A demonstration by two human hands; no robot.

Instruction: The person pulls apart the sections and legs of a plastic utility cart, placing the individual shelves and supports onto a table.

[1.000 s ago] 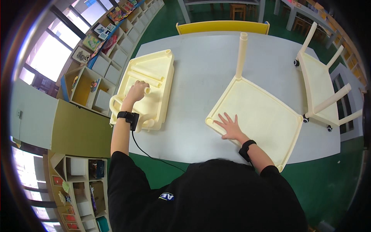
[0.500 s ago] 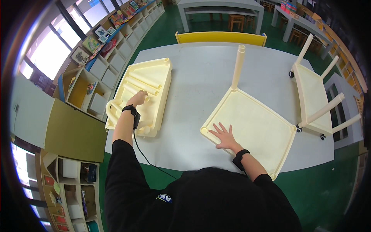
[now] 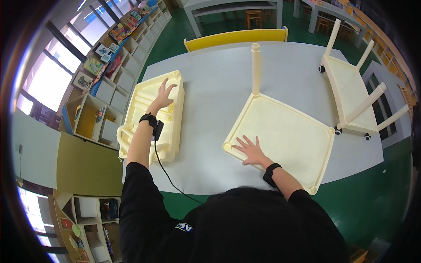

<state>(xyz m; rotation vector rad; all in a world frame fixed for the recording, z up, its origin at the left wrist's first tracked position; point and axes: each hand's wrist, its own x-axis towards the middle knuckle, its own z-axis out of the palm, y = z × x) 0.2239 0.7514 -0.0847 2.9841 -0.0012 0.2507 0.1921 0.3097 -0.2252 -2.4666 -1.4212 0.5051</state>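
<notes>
My left hand (image 3: 162,97) is over the far part of a cream plastic tray (image 3: 177,127), its fingers apart and nothing in them. Several cream tubes (image 3: 142,106) lie inside this tray, partly hidden by my hand and forearm. Near its left edge rests a curved cream piece (image 3: 124,136), like a bent handle. My right hand (image 3: 250,151) lies spread flat on the left side of a cream shelf panel (image 3: 285,140). One upright post (image 3: 256,72) rises from the panel's far corner; its other corners show round sockets.
Farther right on the grey table (image 3: 206,87) is a cream frame (image 3: 351,94) with posts and black casters (image 3: 338,130). A yellow board (image 3: 237,38) stands beyond the far edge. Shelves (image 3: 105,94) line the left wall. A cable (image 3: 169,177) hangs from my left wrist device.
My left hand has moved forward across the tray, from the tubes toward its far end, and its fingers have spread. My right hand remains on the panel. The whole view has shifted slightly.
</notes>
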